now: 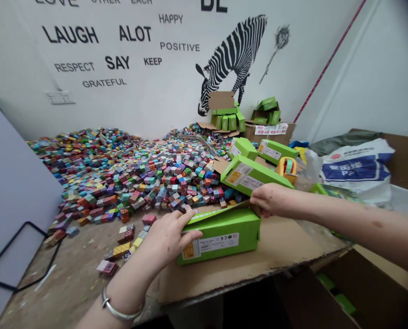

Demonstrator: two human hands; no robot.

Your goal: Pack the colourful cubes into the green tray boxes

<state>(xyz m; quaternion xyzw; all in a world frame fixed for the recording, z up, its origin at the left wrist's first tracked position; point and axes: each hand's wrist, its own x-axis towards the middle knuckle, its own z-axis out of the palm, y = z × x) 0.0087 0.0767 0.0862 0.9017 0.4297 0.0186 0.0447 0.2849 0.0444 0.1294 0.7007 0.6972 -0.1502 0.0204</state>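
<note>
In the head view I have one green box in front of me, on a cardboard sheet upon the bench. My hands are apart: the left hand is spread at the box's left end, fingers on the lid and thumb at the front, and the right hand pinches the lid's right corner. The lid is slightly raised; what is inside, I cannot tell. Behind are three more green boxes and one tape dispenser. The small blocks are too many to count. At lower right, one open carton contains at least two green pieces.
</note>
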